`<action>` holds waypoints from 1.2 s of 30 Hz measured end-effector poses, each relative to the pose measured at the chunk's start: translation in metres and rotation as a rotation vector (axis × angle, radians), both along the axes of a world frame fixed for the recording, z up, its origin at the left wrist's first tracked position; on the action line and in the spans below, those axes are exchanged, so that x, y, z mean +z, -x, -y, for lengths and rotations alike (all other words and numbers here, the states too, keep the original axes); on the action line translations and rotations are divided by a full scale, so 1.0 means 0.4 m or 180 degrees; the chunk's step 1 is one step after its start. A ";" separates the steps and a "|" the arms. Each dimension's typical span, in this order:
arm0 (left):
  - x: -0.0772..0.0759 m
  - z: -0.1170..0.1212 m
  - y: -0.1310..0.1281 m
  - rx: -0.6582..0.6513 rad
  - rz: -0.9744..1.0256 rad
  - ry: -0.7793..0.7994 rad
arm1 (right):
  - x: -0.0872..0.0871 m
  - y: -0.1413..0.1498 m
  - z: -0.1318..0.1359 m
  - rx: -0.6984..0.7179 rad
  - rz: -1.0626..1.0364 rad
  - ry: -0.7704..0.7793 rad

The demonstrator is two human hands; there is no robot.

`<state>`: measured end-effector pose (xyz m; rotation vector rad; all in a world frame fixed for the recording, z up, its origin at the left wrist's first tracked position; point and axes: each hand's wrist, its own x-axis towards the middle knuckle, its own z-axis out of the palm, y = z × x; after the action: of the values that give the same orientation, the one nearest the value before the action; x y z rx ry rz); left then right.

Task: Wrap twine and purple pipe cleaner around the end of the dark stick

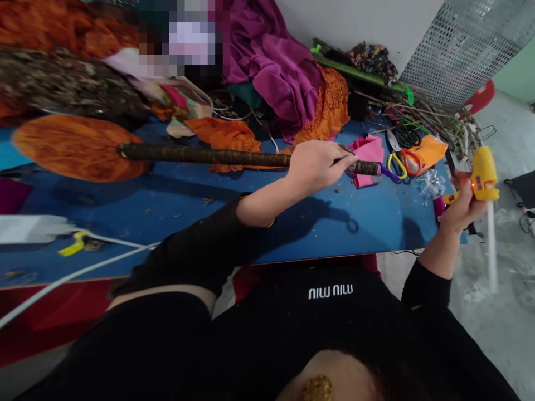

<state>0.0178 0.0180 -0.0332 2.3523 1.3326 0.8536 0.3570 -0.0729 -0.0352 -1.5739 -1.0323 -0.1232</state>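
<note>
Dark-brown stick with an oval orange fabric head [200, 155] hangs above the flat blue tabletop [200, 223], our left hand [315, 167] clamped around the stick near its narrow end; beyond the tabletop's right edge, our right hand [462, 207] is wrapped about a yellow plastic glue gun [485, 172], though blur keeps us from telling exactly where it points

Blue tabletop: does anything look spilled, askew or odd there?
Dark crumbs are scattered over the blue tabletop, and crumpled clear plastic lies near its right end; both look like stray litter amid the work. The dark stick in the left hand shows no plain damage.
</note>
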 end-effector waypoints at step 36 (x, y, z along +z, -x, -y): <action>-0.004 0.008 0.028 -0.0488 0.0025 0.0061 | -0.069 0.321 0.121 0.1553 0.1299 0.0896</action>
<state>0.0065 0.0147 -0.0350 2.3972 1.1346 0.7996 0.2286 -0.1215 -0.0627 -1.5286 -1.7915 0.0426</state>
